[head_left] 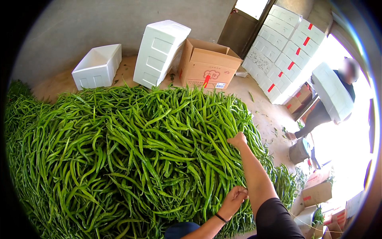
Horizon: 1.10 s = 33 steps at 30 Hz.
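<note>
A big heap of long green chili peppers (131,155) spreads across the left and middle of the head view. My right hand (238,140) reaches out to the heap's right side, with its fingers closed on a green pepper there. Closer to me, my left hand (234,201) hovers over the near right edge of the heap, a dark band around its wrist. Its fingers are curled together; what they hold, if anything, is too small to make out.
Behind the heap stand an open white foam box (95,69), a tilted foam box (157,55) and an open cardboard box (211,65). Stacked white boxes (278,51) rise at back right. A person (346,75) carries a foam box near a bucket (299,151). Cartons (318,194) lie lower right.
</note>
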Motion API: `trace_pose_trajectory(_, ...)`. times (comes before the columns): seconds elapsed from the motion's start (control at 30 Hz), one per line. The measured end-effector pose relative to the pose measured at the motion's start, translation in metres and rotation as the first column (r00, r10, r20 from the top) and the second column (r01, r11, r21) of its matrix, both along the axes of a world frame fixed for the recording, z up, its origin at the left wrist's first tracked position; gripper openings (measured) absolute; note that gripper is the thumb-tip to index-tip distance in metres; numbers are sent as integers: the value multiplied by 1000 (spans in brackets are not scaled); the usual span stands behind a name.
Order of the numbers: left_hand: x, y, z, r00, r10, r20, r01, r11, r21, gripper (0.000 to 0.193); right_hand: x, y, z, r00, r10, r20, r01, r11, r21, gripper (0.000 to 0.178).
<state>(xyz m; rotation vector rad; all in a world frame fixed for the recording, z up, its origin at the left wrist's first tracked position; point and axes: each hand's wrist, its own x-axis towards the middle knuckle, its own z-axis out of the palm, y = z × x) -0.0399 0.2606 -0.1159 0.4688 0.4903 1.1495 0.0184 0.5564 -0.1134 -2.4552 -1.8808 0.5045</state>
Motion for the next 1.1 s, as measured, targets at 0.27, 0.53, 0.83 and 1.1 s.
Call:
trace_pose_trajectory(0.27,-7,1,14,997,-43,-58,45,998,45,18,6,20,103,947,204,250,-242,961,134,57)
trace_pose_trajectory(0.53,-16,-4,31,995,-31,-90,30,999,-11,20,71,-38,136,705,116,-700,-170,985,-9,22)
trace_pose_trajectory(0.83,-34,3,38,928,319,192,-317,947,-43,51,27,-266,128,801,426,-421,-472,882,-6,58)
trace_pose_trajectory(1.1,-43,-21,47,886,435,158,-387,884,-263,46,5,-330,113,705,710,-10,-696,694,185,57)
